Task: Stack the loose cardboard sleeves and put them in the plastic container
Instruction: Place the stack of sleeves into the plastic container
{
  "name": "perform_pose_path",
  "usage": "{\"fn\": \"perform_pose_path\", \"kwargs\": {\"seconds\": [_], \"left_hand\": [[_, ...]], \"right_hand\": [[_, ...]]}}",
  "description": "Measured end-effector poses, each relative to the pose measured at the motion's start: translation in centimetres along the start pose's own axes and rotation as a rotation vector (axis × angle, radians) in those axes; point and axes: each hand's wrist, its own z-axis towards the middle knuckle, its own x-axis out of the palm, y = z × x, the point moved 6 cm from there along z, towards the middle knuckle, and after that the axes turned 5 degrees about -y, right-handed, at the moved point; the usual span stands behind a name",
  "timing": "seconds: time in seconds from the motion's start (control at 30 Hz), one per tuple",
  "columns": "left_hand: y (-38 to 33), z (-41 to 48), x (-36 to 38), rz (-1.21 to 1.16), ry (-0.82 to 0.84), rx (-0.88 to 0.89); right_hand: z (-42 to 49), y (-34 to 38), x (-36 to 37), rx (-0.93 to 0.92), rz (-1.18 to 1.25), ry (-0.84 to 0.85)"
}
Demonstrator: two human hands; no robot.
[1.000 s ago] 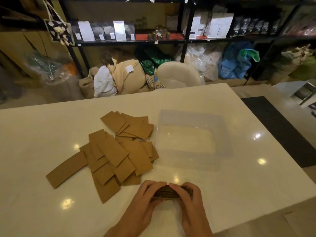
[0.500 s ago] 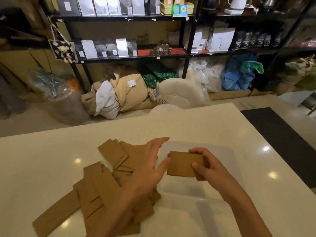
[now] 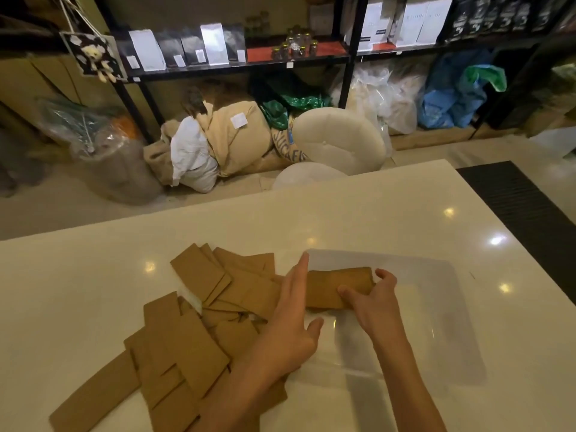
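Note:
A stack of brown cardboard sleeves (image 3: 335,286) is low inside the clear plastic container (image 3: 448,310), near its left wall. My right hand (image 3: 375,302) grips the stack's right end with thumb and curled fingers. My left hand (image 3: 291,322) is at the stack's left end with straight fingers, over the container's left rim. Several loose cardboard sleeves (image 3: 193,322) lie in an untidy pile on the white table (image 3: 358,213), left of the container.
The table's far edge runs just beyond the container, and a black mat (image 3: 523,210) borders its right side. Past the table are sacks (image 3: 230,141), a round white stool (image 3: 339,140), plastic bags and black shelving with packets and boxes.
The stack went from the table's near edge, pressed between both hands, forward into the container and has sunk lower. My left hand has opened and come off the stack's side.

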Motion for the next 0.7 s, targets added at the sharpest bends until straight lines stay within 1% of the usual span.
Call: {"fn": "perform_pose_path", "kwargs": {"seconds": [0.03, 0.1, 0.13, 0.23, 0.3, 0.33, 0.37, 0.47, 0.57, 0.7], "left_hand": [[-0.1, 0.0, -0.1, 0.053, 0.005, -0.001], [-0.4, 0.5, -0.5, 0.259, 0.014, -0.005], [-0.8, 1.1, -0.7, 0.408, 0.016, 0.016], [-3.1, 3.5, -0.1, 0.9, 0.048, 0.18], [-3.7, 4.6, 0.9, 1.086, 0.129, 0.198], [-3.6, 4.9, 1.4, 1.128, 0.156, 0.176], [-3.6, 5.1, 1.6, 1.153, 0.149, 0.165], [-3.7, 5.3, 1.6, 1.164, 0.066, 0.189], [-3.8, 5.3, 1.7, 1.172, 0.058, 0.214], [-3.6, 5.3, 1.9, 1.187, 0.048, 0.196]], "right_hand": [[0.0, 0.1, 0.0, -0.011, -0.036, -0.005], [0.1, 0.5, 0.1, -0.041, -0.109, 0.015], [0.2, 0.6, 0.1, -0.051, -0.139, 0.027], [0.2, 0.6, -0.6, -0.054, -0.255, 0.041], [0.1, 0.5, -1.0, -0.037, -0.264, 0.035], [0.0, 0.3, -1.1, -0.026, -0.246, 0.029], [-0.1, 0.1, -1.2, -0.017, -0.232, 0.014], [-0.1, 0.2, -1.4, -0.029, -0.21, -0.019], [-0.2, 0.3, -1.3, -0.046, -0.148, 0.015], [-0.4, 0.3, -1.4, -0.052, -0.133, 0.032]]}}
